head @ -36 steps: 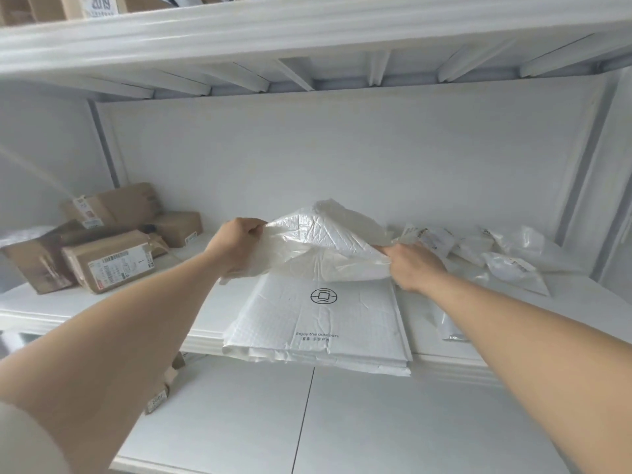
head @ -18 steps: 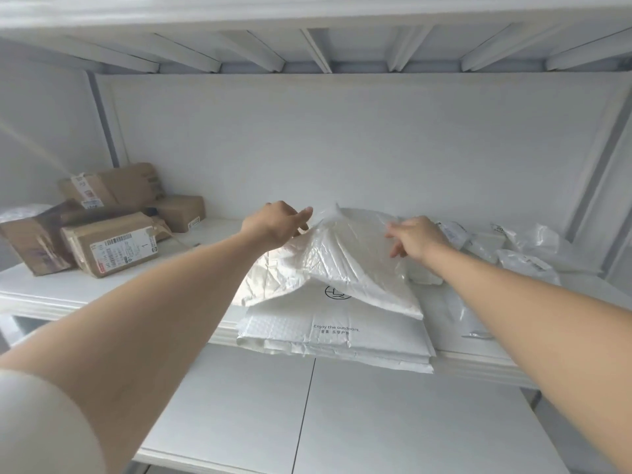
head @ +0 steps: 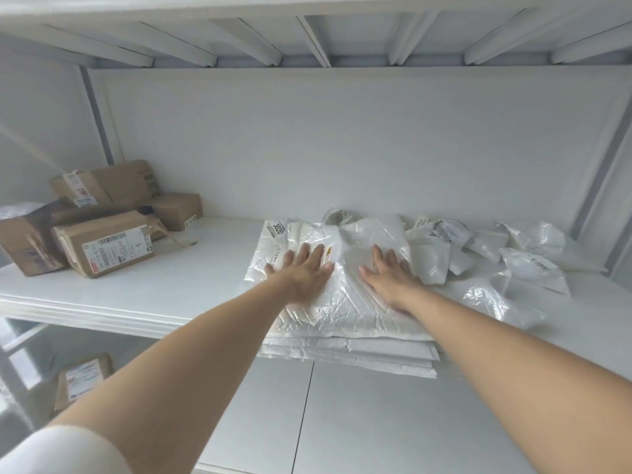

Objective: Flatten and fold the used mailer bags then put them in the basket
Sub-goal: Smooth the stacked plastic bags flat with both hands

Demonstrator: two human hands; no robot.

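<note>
A white plastic mailer bag [head: 342, 302] lies spread on top of a stack of flat white padded mailers [head: 349, 354] at the front edge of the shelf. My left hand [head: 302, 271] rests flat on the bag's left half, fingers spread. On its right half lies my right hand [head: 386, 275], palm down with the fingers apart. Both palms lie on the bag and neither grips anything. More crumpled white mailer bags [head: 485, 248] lie in a loose heap to the right. No basket is in view.
Several brown cardboard parcels [head: 102, 244] sit at the left of the white shelf [head: 191, 278]. Another parcel [head: 82, 378] sits on a lower level at left. A slatted shelf board hangs overhead, and white posts stand at both sides.
The bag was held up by both hands; now it lies flat on the stack with both palms on it. The camera has moved closer.
</note>
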